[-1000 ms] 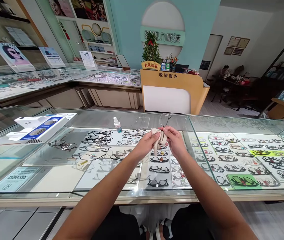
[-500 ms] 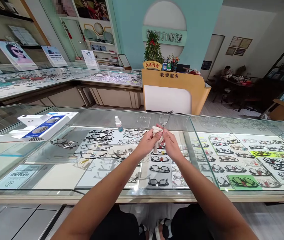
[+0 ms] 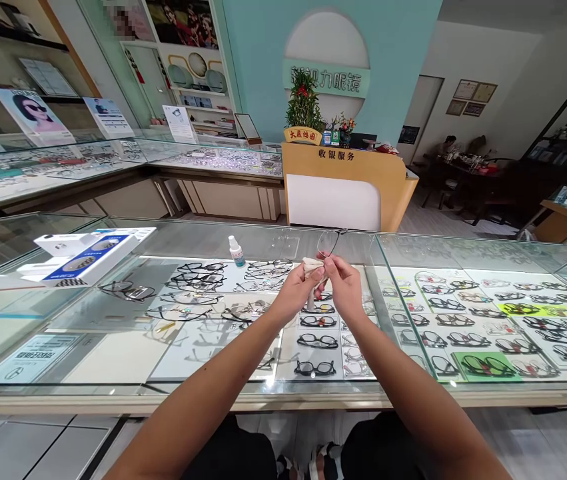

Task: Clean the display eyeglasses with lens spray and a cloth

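Over the glass counter, my left hand is closed on a pale cleaning cloth, whose lower end hangs below the fingers. Right beside it, my right hand pinches a pair of eyeglasses with a thin dark frame. One lens and a temple stick up above the fingers; the rest is hidden by the hands and cloth. A small white spray bottle stands on the counter to the left. Several loose eyeglasses lie on the glass between the bottle and my left forearm.
An open white and blue box sits on the counter's left part. Under the glass, rows of frames lie on display, and more frames fill the right section. Beyond the counter stands a wooden cashier desk. A person sits far back right.
The eyeglasses have turned slightly in my fingers, so the raised lens faces me more. Both hands stay together at the cloth. The whole view has shifted a little.
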The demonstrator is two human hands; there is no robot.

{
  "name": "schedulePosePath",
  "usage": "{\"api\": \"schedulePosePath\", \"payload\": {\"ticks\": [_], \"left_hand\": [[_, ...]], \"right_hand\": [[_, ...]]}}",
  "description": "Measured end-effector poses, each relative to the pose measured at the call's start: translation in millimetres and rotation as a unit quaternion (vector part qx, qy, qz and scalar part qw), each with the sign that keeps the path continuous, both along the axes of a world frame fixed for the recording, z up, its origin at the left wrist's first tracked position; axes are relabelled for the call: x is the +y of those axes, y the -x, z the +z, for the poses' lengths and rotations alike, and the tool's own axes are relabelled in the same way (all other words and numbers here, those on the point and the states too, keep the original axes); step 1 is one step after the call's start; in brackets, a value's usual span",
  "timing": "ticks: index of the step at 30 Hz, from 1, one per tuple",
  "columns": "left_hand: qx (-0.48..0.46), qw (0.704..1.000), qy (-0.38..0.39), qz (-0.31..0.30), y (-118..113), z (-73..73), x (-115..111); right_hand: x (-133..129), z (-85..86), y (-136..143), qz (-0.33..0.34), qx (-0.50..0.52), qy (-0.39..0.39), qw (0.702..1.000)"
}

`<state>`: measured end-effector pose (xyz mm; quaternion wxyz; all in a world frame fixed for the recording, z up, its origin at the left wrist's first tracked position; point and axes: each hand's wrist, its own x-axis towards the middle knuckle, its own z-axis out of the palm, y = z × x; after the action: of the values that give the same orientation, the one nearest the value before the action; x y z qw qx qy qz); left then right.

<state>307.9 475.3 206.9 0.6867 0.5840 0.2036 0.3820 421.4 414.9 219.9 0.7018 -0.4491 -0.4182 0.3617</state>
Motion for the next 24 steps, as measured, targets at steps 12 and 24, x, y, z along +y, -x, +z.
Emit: {"api": "schedulePosePath", "payload": {"ticks": [12, 24], "left_hand": [[0.027, 0.999, -0.002, -0.022, 4.9, 3.2, -0.2], [0.048, 0.999, -0.016, 0.02, 2.6, 4.6, -1.8]], "right_hand": [[3.1, 0.3, -14.3, 0.044, 0.084, 0.026, 0.995], [3.7, 4.9, -22.7, 0.048, 0.075, -0.011, 0.996]]}}
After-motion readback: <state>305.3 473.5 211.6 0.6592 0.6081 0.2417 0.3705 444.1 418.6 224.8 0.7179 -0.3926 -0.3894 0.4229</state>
